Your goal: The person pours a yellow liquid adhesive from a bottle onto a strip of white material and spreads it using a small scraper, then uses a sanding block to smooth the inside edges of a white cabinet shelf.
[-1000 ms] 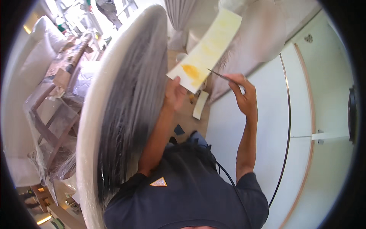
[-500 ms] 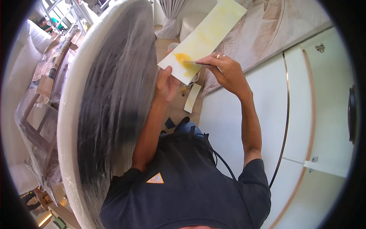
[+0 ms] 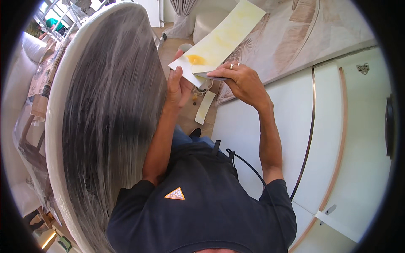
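Strip [image 3: 223, 36] above tan flr [image 3: 188, 116]; wht panels [image 3: 295, 114] rt.

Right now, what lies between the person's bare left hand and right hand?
The head view shows one end of a long pale-yellow strip and a thin grey tool.

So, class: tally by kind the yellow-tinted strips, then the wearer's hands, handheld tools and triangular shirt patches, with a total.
Held strip and floor strip: 2
Left hand and right hand: 2
Handheld tool: 1
Triangular patch: 1
Total: 6
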`<state>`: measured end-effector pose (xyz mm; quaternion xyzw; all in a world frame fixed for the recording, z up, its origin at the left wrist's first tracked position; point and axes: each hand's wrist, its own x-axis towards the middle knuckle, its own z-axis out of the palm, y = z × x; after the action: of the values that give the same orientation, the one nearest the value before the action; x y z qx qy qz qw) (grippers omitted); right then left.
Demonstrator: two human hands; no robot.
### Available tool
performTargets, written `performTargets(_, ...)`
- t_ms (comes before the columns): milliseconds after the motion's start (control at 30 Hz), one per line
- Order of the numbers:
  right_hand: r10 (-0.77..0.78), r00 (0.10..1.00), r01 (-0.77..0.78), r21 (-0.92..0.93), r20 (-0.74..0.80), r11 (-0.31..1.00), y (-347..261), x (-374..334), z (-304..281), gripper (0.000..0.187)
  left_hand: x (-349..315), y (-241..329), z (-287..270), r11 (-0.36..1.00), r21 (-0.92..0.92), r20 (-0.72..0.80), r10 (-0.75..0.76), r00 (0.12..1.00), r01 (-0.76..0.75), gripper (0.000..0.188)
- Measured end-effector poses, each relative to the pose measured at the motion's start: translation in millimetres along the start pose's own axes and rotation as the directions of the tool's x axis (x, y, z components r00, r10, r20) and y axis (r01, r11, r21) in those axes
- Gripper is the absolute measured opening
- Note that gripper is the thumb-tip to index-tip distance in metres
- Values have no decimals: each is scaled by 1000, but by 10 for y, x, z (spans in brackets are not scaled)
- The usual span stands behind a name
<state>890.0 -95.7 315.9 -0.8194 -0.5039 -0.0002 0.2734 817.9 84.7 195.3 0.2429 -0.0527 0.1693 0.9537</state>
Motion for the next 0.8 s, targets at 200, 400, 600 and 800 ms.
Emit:
performTargets(200, 15, 1000, -15, -51, 4, 999, 123, 92, -74, 29, 264, -32, -114, 997, -50, 22, -61, 998, 62, 58)
performTargets(400, 90, 994, -88, -33, 63, 996, 193, 238, -78, 31, 526, 32, -306, 990, -81, 3, -116, 993, 116, 59)
performTargets(600, 297, 925, -373, 421, 237, 827, 374, 340, -63, 25, 869, 219, -566, 992, 57, -4, -110, 994, 110, 63)
performTargets(800, 519, 841, -331, 615, -151, 715, 296, -272, -949, 23, 1260, 270, -1153, 985, 16, 102, -171, 980, 171, 62)
